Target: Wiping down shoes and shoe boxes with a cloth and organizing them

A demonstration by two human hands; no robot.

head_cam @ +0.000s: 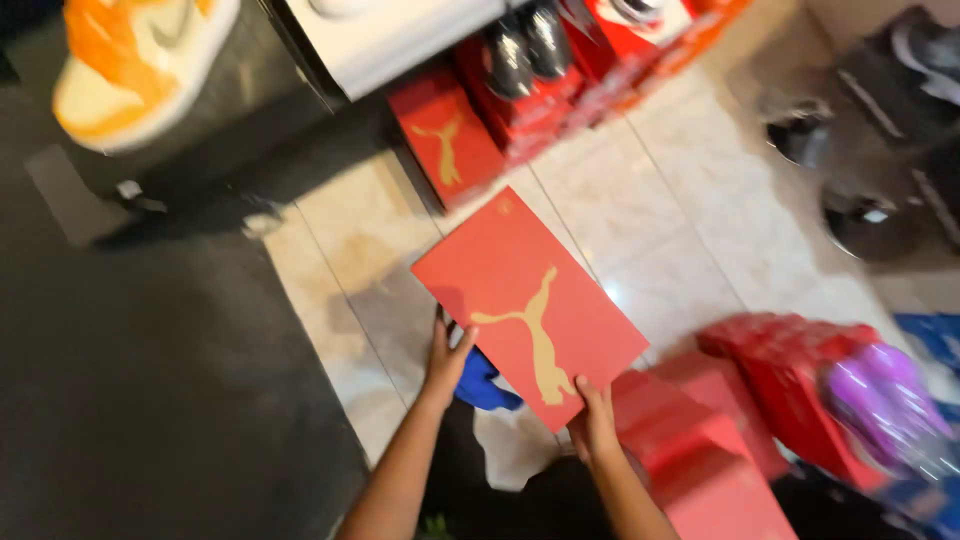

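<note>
A flat red shoe box lid (pixel 530 300) with a gold animal figure is held out over the tiled floor, tilted diagonally. My left hand (pixel 446 362) grips its near left edge, fingers under the lid. My right hand (pixel 594 418) holds the near corner with the thumb on top. A blue object (pixel 482 383) shows below the lid between my hands; what it is cannot be told.
Red shoe boxes (pixel 700 440) are stacked at my lower right, one bearing a purple shoe (pixel 880 400). More red boxes (pixel 450 140) with dark shoes (pixel 528 50) line the back. An orange-and-white sneaker (pixel 130 60) sits at upper left above a dark surface (pixel 150 400).
</note>
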